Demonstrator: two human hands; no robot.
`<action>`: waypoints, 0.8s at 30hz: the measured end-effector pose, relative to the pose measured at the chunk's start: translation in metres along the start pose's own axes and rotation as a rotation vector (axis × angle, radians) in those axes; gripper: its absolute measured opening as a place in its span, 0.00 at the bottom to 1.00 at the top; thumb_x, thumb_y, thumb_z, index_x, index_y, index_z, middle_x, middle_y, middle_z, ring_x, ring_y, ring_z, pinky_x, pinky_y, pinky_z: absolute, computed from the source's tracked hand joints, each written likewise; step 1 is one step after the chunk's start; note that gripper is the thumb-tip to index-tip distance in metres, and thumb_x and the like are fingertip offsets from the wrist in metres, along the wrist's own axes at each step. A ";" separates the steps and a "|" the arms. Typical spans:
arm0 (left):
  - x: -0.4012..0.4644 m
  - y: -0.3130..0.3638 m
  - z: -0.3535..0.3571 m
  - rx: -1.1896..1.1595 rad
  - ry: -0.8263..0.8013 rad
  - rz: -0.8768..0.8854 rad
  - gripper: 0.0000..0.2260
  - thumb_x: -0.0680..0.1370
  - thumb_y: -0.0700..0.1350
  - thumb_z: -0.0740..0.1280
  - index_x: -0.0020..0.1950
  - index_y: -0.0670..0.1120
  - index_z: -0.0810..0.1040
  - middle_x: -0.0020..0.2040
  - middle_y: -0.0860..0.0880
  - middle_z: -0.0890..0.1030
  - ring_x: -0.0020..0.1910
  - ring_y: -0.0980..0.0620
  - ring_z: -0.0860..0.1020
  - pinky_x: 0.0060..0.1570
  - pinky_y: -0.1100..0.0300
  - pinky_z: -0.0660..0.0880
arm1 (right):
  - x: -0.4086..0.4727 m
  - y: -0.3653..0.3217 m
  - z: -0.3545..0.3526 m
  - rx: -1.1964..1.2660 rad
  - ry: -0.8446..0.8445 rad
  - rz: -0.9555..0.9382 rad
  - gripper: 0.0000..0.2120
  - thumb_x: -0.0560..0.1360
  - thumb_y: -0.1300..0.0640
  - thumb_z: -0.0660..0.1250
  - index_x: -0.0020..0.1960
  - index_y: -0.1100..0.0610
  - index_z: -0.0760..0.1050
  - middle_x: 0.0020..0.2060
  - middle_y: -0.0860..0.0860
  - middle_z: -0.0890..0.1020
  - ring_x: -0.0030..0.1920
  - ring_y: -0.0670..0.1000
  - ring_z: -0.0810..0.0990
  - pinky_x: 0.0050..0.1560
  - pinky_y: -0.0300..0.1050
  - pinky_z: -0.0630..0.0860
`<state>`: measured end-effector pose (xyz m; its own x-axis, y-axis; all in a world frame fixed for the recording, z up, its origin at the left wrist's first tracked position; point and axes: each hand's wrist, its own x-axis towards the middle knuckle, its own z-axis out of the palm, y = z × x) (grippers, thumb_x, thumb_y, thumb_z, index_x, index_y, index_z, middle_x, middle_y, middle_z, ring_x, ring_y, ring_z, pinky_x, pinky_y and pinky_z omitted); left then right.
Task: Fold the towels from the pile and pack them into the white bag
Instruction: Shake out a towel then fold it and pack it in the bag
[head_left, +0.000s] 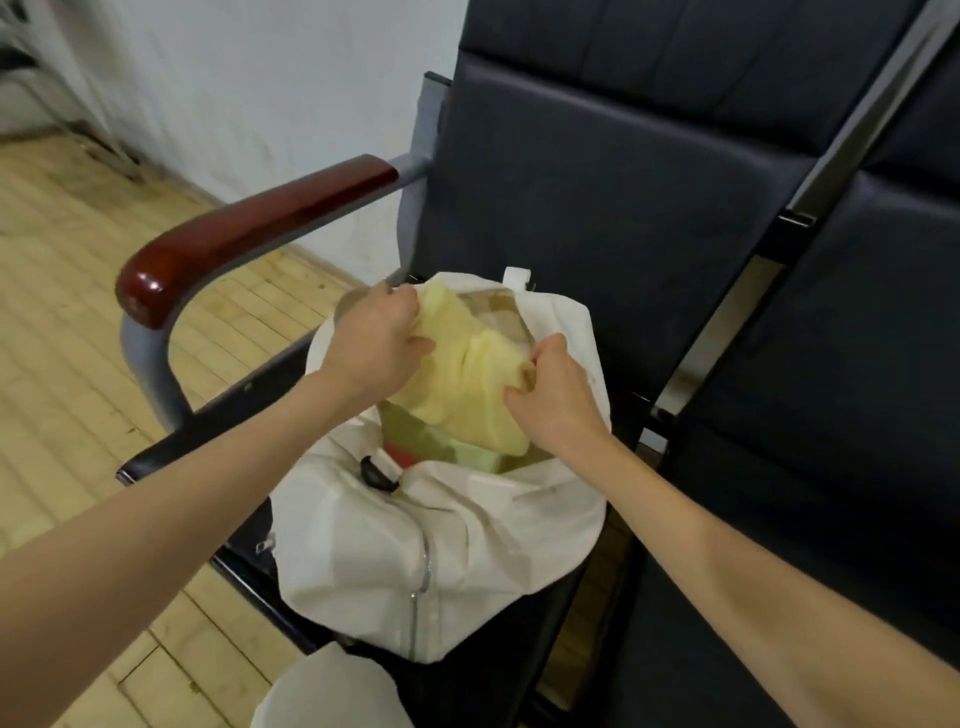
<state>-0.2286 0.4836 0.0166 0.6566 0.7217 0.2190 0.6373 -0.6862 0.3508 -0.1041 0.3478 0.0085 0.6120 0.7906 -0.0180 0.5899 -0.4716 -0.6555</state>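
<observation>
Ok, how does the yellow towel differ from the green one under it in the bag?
The yellow towel sits on top, bunched, gripped by both the left hand and right hand; the green towel lies lower, mostly hidden, untouched. Both are inside the white bag.

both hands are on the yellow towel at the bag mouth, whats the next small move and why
Probably push the yellow towel straight down into the white bag. The left hand and right hand each have a grip on one end, and the towel sits bunched above the rim, over a green towel already inside. The mouth is open, so lowering it looks unobstructed.
</observation>
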 end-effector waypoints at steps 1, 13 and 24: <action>0.004 -0.004 0.012 0.015 -0.039 0.014 0.11 0.76 0.46 0.68 0.52 0.41 0.71 0.51 0.43 0.75 0.51 0.44 0.73 0.47 0.54 0.66 | 0.005 -0.001 0.007 -0.049 -0.027 0.007 0.16 0.74 0.62 0.65 0.59 0.58 0.65 0.46 0.49 0.73 0.44 0.51 0.75 0.36 0.44 0.70; -0.002 -0.023 0.055 0.377 -0.702 -0.024 0.12 0.80 0.40 0.61 0.62 0.38 0.72 0.59 0.42 0.77 0.57 0.44 0.77 0.47 0.58 0.71 | 0.018 0.015 0.038 0.038 -0.504 0.357 0.17 0.73 0.64 0.68 0.59 0.61 0.69 0.51 0.56 0.77 0.47 0.55 0.79 0.40 0.48 0.81; -0.011 -0.048 0.043 0.254 -0.943 -0.152 0.21 0.68 0.42 0.59 0.58 0.40 0.76 0.52 0.42 0.81 0.43 0.45 0.77 0.40 0.56 0.73 | 0.022 -0.002 0.069 -0.101 -0.789 0.381 0.10 0.77 0.69 0.56 0.56 0.60 0.70 0.37 0.54 0.68 0.34 0.49 0.67 0.33 0.39 0.65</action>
<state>-0.2490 0.5051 -0.0418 0.5433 0.5115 -0.6657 0.7366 -0.6709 0.0855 -0.1286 0.3931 -0.0429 0.2561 0.5945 -0.7622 0.4866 -0.7606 -0.4297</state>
